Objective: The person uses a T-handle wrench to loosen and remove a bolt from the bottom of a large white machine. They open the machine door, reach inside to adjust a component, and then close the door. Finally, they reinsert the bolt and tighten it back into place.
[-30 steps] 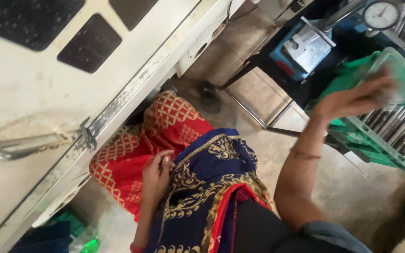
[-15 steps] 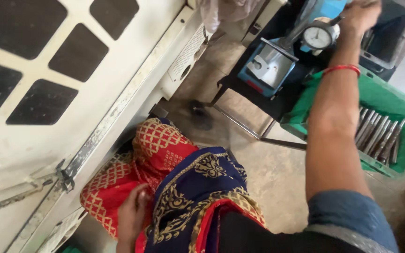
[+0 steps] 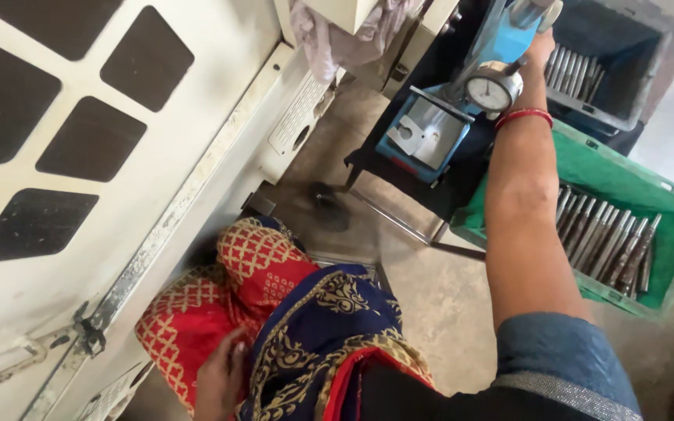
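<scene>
My right hand (image 3: 541, 45) is stretched up to the top of a blue gauge stand (image 3: 431, 132) that carries a round dial gauge (image 3: 491, 92). Its fingers are hidden behind the top of the stand, so I cannot tell what they hold. A red bangle (image 3: 524, 117) sits on that wrist. My left hand (image 3: 220, 378) rests loosely on the red patterned cloth (image 3: 196, 327) over my lap and holds nothing. A dark blue and gold cloth (image 3: 313, 327) lies across my knees beside it.
A green crate (image 3: 626, 175) with several metal rods (image 3: 606, 238) stands on the floor right of my arm. A grey bin (image 3: 653, 47) behind the gauge holds more rods (image 3: 575, 74). A white machine panel (image 3: 118, 156) with dark windows fills the left; a rag (image 3: 329, 39) hangs above.
My right hand left the green crate and rose to the top of the gauge stand. My view swung up and right. The left hand stayed on my lap.
</scene>
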